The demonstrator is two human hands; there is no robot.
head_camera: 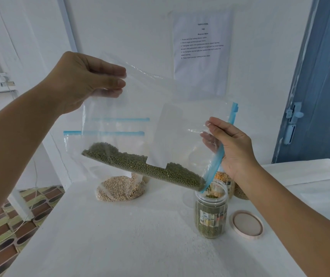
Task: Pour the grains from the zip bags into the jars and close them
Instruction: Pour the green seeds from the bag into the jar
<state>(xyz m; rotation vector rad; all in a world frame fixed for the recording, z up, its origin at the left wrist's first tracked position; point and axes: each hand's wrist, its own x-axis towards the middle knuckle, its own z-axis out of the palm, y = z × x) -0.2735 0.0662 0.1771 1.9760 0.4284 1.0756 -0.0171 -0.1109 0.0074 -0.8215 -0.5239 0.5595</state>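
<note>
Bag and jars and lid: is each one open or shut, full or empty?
Green bean bag: open, tilted, pouring, part full.
Front jar: open, upright, filling with green beans.
Lid: off, lying beside the jar.
Tan grain bag: resting on the table, grains inside.
Left hand: holds the bag's bottom.
Right hand: holds its mouth.

Illumination is bright, even and diffuse, with a cool bluish cast. The white cloth-covered table [120, 236] is near overexposure and shows little texture. Shadows are soft and faint, seen just beside the clear plastic jar of green beans [211, 212] and the round beige lid [247, 224]. The clear zip bag of green beans [140, 124] carries pale sheen along its creases. Wide-angle distortion bows the blue door [324, 76] at far right. Text on the white printed paper sheet [201, 52] is small and soft.
</note>
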